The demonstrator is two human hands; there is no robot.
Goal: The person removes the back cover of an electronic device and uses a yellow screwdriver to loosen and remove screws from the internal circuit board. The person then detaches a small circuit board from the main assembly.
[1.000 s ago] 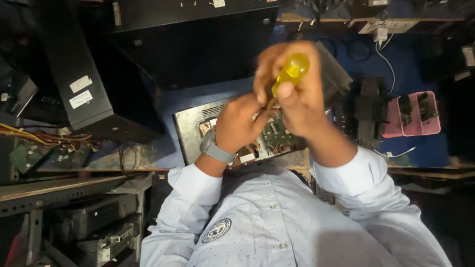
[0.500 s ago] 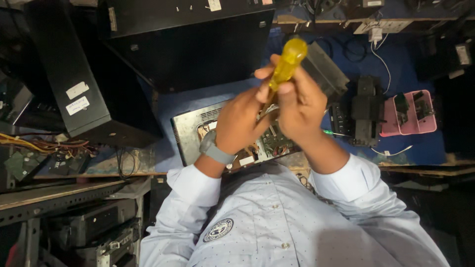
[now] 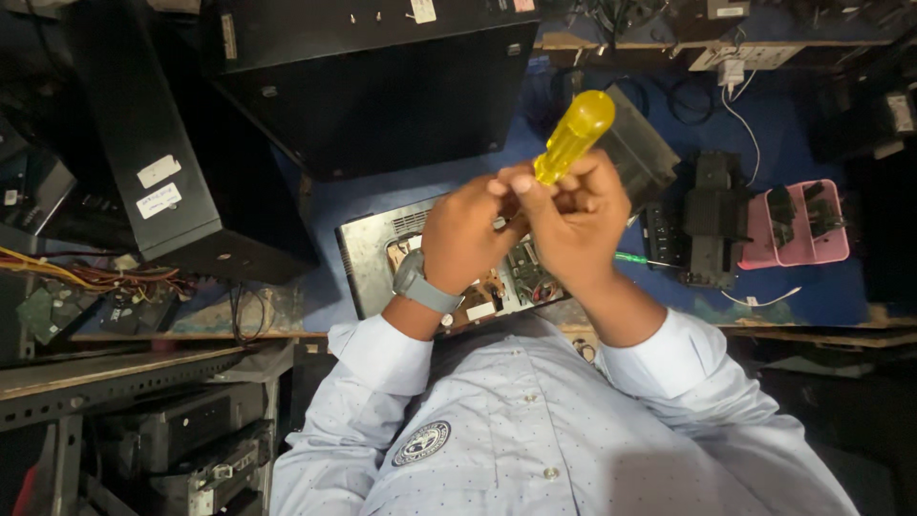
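Observation:
My right hand (image 3: 578,225) grips a screwdriver with a clear yellow handle (image 3: 574,135). The handle sticks out of the fist and tilts up to the right. My left hand (image 3: 466,237), with a grey watch on its wrist, presses against the right hand, its fingertips at the base of the handle. The shaft and tip are hidden between the two hands. Both hands hover over an open metal chassis (image 3: 371,256) with a circuit board (image 3: 521,282) inside, lying on a blue bench top.
A large black computer case (image 3: 382,86) stands behind the chassis and a black tower (image 3: 143,143) leans at the left. A pink tray (image 3: 800,229) with black parts sits at the right beside a black component (image 3: 707,215). Coloured wires (image 3: 86,277) lie at the left.
The yellow handle has swung from facing the camera to tilting up and right, standing clear of the fist. Both hands stay together above the chassis.

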